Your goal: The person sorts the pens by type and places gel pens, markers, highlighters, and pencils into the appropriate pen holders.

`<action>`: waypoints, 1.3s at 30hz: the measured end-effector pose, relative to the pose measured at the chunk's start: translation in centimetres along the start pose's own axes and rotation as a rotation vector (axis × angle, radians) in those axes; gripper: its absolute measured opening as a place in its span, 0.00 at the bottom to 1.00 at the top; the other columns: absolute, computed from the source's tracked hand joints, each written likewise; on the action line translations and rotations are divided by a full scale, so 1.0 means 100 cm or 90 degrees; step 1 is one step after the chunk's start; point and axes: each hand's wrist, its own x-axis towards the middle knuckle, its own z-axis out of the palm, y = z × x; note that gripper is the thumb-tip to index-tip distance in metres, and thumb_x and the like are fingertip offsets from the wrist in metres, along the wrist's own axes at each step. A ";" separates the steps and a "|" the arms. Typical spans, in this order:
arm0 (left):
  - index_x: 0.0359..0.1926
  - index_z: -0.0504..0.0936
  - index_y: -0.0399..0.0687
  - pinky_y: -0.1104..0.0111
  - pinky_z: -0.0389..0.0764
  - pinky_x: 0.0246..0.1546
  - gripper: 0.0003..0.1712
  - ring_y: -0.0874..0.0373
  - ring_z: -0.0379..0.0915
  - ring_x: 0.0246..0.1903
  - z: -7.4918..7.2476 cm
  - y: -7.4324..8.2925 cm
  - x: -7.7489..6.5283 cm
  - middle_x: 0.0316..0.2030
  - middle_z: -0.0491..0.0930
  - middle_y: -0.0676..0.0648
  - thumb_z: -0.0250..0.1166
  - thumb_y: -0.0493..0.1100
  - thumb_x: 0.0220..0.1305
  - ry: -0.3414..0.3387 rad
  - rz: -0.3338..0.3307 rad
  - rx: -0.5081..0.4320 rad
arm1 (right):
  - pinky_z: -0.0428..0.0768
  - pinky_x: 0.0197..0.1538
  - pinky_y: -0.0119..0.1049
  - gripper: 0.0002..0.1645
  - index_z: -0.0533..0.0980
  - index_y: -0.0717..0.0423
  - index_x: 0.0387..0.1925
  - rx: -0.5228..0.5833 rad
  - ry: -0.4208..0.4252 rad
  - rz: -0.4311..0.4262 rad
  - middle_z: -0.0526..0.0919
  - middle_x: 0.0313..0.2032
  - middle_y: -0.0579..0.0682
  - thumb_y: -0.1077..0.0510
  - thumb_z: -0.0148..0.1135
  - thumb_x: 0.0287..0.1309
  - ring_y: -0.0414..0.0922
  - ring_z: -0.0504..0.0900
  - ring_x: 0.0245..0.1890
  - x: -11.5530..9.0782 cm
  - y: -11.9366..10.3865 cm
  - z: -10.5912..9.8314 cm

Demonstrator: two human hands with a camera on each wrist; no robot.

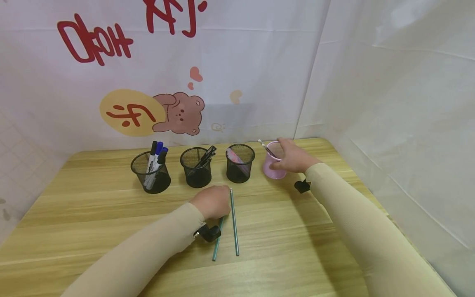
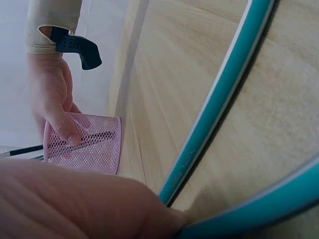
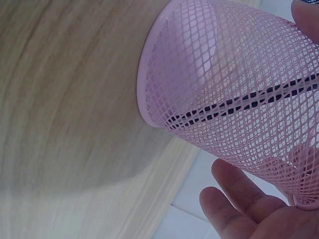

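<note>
Two teal pencils (image 1: 234,222) lie side by side on the table in the head view. My left hand (image 1: 212,202) is at the upper end of the left pencil (image 1: 217,243) with curled fingers, pinching it; the fingertips are hidden. In the left wrist view, both the pencil (image 2: 214,109) and its neighbour run toward that hand (image 2: 75,206). My right hand (image 1: 295,156) grips a pink mesh pen holder (image 1: 270,167) round its upper part, thumb in front. The holder stands upright, with dark pencils (image 3: 244,104) leaning inside it.
Left of the pink holder stand three black mesh pen holders: one with pink-patterned items (image 1: 237,171), one with black pens (image 1: 198,177), and one with markers (image 1: 157,185). Behind the wooden table (image 1: 92,239) hangs a white printed curtain (image 1: 252,82); another sheet (image 1: 408,123) borders the right.
</note>
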 end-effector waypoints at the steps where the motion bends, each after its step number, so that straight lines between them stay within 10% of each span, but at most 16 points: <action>1: 0.43 0.80 0.41 0.65 0.72 0.29 0.10 0.53 0.72 0.27 0.000 -0.001 0.000 0.31 0.79 0.46 0.65 0.34 0.59 0.002 -0.001 -0.005 | 0.61 0.78 0.66 0.72 0.45 0.63 0.83 -0.002 -0.001 -0.001 0.52 0.81 0.66 0.42 0.78 0.52 0.66 0.59 0.79 0.000 0.000 0.000; 18: 0.69 0.70 0.40 0.58 0.81 0.46 0.36 0.51 0.77 0.38 -0.002 -0.011 -0.001 0.51 0.84 0.43 0.66 0.39 0.60 0.053 -0.023 -0.105 | 0.62 0.78 0.66 0.70 0.45 0.63 0.83 -0.008 0.001 -0.009 0.53 0.80 0.68 0.43 0.77 0.53 0.66 0.60 0.78 0.000 0.000 0.001; 29: 0.76 0.63 0.46 0.66 0.72 0.22 0.39 0.57 0.76 0.16 -0.011 -0.009 -0.005 0.22 0.80 0.49 0.66 0.40 0.66 0.090 -0.037 -0.225 | 0.64 0.76 0.66 0.71 0.46 0.63 0.82 -0.001 0.005 -0.003 0.54 0.80 0.67 0.43 0.79 0.51 0.66 0.63 0.77 0.001 0.002 0.001; 39: 0.78 0.59 0.53 0.67 0.70 0.19 0.43 0.57 0.70 0.16 -0.016 -0.008 -0.007 0.22 0.78 0.50 0.62 0.40 0.63 0.153 -0.028 -0.309 | 0.65 0.76 0.67 0.70 0.46 0.62 0.82 0.004 0.009 -0.003 0.54 0.80 0.67 0.44 0.79 0.51 0.67 0.63 0.76 0.000 0.002 0.001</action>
